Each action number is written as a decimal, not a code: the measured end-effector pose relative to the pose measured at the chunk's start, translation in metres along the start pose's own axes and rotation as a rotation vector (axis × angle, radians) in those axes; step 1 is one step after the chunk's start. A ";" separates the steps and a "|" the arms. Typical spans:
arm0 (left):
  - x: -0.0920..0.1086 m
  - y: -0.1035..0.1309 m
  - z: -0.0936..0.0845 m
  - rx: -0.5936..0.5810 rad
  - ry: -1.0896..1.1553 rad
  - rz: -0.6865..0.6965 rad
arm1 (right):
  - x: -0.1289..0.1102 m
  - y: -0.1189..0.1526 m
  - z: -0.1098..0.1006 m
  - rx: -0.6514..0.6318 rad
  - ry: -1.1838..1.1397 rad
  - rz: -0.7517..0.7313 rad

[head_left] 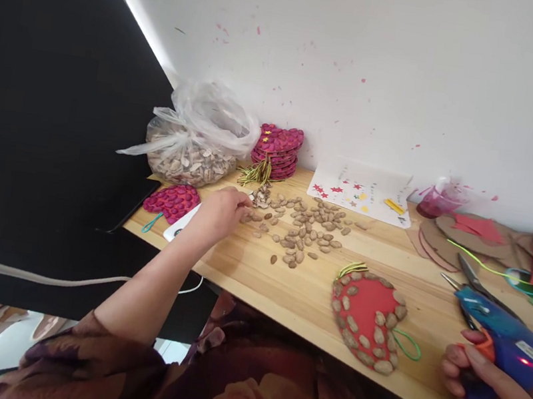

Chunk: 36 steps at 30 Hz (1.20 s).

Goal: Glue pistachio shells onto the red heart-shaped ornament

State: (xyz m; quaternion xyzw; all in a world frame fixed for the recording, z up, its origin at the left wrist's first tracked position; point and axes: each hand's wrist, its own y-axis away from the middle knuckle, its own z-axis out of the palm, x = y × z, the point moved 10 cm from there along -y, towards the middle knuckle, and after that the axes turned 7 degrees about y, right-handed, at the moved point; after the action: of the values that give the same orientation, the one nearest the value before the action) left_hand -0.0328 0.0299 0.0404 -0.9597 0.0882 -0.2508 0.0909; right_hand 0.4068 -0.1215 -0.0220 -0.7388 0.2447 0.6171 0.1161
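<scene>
My right hand is wrapped round a blue hot glue gun with an orange trigger; its red light glows and the nozzle points left. My left hand reaches across the table, fingers pinched together at the left edge of a scatter of tan nut shells. Whether a shell is between those fingertips is hidden. A red heart lies in front of me, with shells along its rim and part of its middle. It has a yellow-green tassel and a green loop.
Behind my left hand stand a plastic bag of shells and stacked pink-purple hearts. Another purple heart lies beside a white device. A sticker sheet, pink-stained cup, cardboard pieces and scissors lie rightward.
</scene>
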 end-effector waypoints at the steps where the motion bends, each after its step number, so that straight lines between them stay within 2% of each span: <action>1: 0.002 -0.005 -0.001 0.007 -0.039 0.022 | 0.009 -0.001 0.002 -0.031 -0.053 0.076; 3: 0.005 -0.016 0.007 -0.019 -0.110 0.067 | 0.023 -0.001 0.003 -0.048 -0.125 0.178; 7: 0.002 -0.031 0.030 -0.079 -0.143 0.096 | 0.034 0.000 -0.002 -0.021 -0.131 0.196; 10: -0.002 -0.035 0.039 -0.081 -0.132 0.090 | 0.041 0.001 -0.002 -0.029 -0.140 0.201; 13: -0.007 -0.036 0.036 -0.060 -0.102 0.060 | 0.044 0.001 -0.003 -0.024 -0.128 0.172; 18: -0.007 -0.033 0.018 -0.017 -0.017 0.015 | 0.043 0.000 -0.001 -0.057 -0.099 0.129; 22: -0.002 -0.023 0.008 0.006 0.189 0.008 | 0.043 0.001 -0.002 -0.051 -0.094 0.144; 25: 0.000 -0.011 0.013 -0.054 0.333 -0.009 | 0.041 0.002 -0.002 -0.034 -0.090 0.140; 29: -0.003 0.006 0.022 -0.117 0.417 -0.057 | 0.037 0.005 -0.002 -0.014 -0.096 0.138; 36: -0.016 0.023 0.028 -0.114 0.410 -0.159 | 0.033 0.007 0.001 -0.025 -0.119 0.144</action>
State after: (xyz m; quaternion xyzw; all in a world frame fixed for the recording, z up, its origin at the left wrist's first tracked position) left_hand -0.0357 0.0144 0.0042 -0.8961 0.0427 -0.4417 -0.0032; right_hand 0.4064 -0.1337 -0.0529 -0.6826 0.2823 0.6697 0.0767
